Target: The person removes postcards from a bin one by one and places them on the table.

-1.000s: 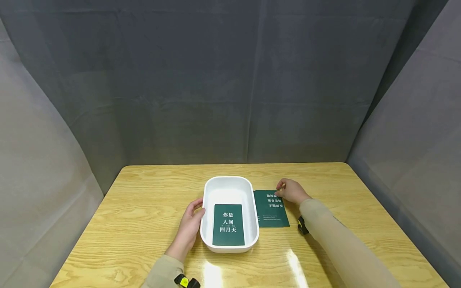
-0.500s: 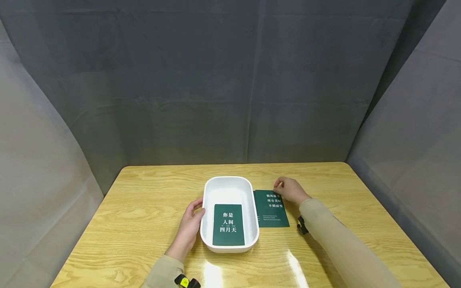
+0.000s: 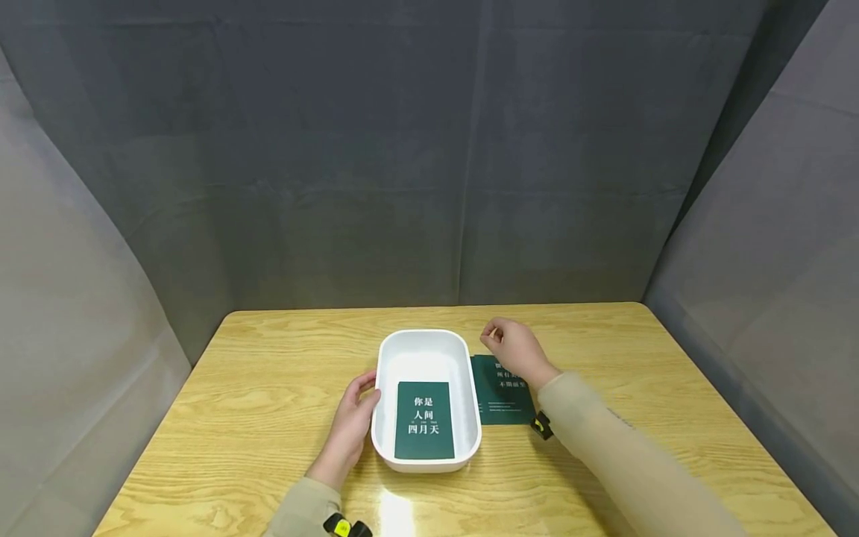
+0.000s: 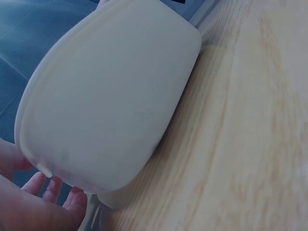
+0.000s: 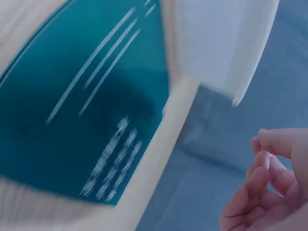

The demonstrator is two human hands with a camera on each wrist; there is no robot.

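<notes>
One green card (image 3: pixel 424 420) is held in the white tub (image 3: pixel 426 348). At its 9 o'clock, the wall is touched by the left hand (image 3: pixel 352 426), fingers relaxed. At 3 o'clock a second card (image 3: pixel 505 406) lies on the bench (image 3: pixel 268 373), beneath the loosely curled, empty right hand (image 3: pixel 513 349).

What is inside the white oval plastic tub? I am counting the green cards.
One dark green card with white Chinese characters lies flat in the white oval plastic tub, near its front end. Anything beneath that card is hidden.

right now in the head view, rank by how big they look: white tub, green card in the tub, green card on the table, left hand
1. white tub
2. green card in the tub
3. green card on the table, partly covered by the right hand, so its rank against the card in the tub is unsure
4. left hand
</notes>
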